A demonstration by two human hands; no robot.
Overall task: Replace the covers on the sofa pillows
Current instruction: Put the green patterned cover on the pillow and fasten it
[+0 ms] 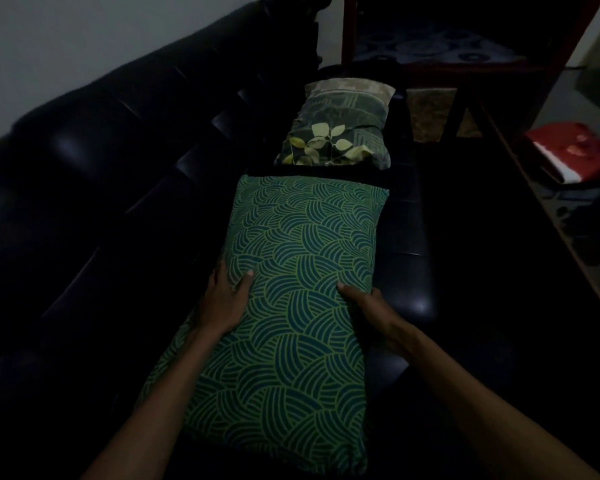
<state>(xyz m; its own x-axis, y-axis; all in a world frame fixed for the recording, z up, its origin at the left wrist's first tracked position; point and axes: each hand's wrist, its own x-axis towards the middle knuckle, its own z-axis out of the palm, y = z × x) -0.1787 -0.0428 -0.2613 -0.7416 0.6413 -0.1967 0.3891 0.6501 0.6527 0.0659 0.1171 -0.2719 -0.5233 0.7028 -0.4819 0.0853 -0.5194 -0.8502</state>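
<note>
A dark sofa [94, 188] with a shiny tufted back fills the left of the frame, running from the lower left up toward the top centre under a pale wall [66, 46]. Just right of it, in the lower centre, a long green pillow [291, 306] with a curved line pattern lies on the sofa seat. The left hand [227, 299] grips its left edge, thumb on top and fingers curled round the side and hidden behind it. The right hand [371, 306] grips the right edge in the same way, thumb pressed on the cover, fingers wrapped out of sight. Above centre, beyond the green pillow and apart from it, a second pillow [340, 129] in a dark leaf-print cover lies on the seat. At the upper right stands a dark red-framed shelf [465, 39], and at the far right edge a red cloth [568, 147] lies on the floor.
</note>
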